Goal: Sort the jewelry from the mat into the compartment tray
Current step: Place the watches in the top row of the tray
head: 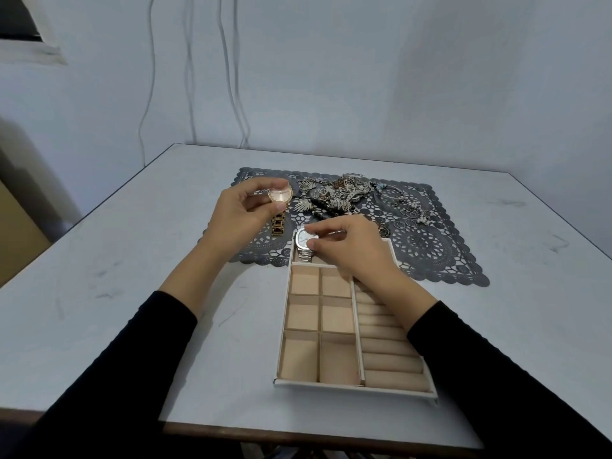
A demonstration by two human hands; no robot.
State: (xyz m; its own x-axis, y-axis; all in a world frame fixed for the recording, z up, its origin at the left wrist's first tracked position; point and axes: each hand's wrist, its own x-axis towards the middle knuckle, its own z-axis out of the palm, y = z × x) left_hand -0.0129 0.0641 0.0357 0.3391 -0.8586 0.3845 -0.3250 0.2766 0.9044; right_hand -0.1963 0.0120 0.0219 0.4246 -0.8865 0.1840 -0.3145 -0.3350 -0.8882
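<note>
Rose-gold watch (280, 195) in left hand (239, 212), silver watch (304, 244) in right hand (355, 248)

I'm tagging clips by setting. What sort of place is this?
Probably a plain room at home, not a shop: a scuffed white table set against a bare painted wall, loose cables hanging down it, and a lacy mat under the jewelry.

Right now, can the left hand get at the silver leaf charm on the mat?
Likely yes for reach: the leaf charm lies uncovered just beside the left hand, but that hand is pinching the rose-gold watch.
</note>
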